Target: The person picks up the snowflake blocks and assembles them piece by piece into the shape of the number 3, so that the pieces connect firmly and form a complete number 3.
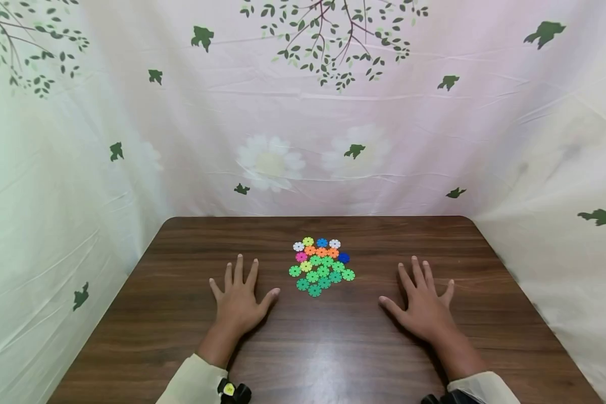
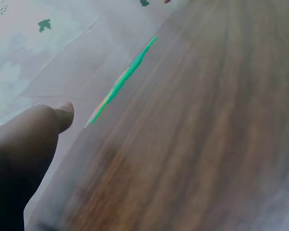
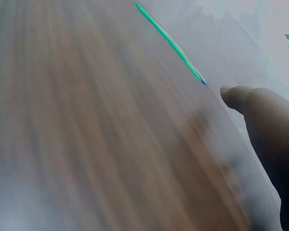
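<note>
Flat toothed plastic discs point(image 1: 323, 271), mostly green, lie in a close group at the middle of the table. Orange discs point(image 1: 321, 252), white, yellow, blue and pink ones make up the far part of the group. To its left, my left hand point(image 1: 239, 306) rests palm down with fingers spread, holding nothing. On the other side my right hand point(image 1: 425, 308) lies the same way, thumb pointing inward. Both wrist views show the discs edge-on as a thin green strip point(image 2: 125, 79), with only the thumb side of each hand visible.
The brown wood-grain table point(image 1: 328, 331) has rounded far corners. A pale cloth point(image 1: 303, 123) printed with leaves, birds and flowers hangs behind it and along both sides. Black wrist devices point(image 1: 236, 391) sit at the light sleeves.
</note>
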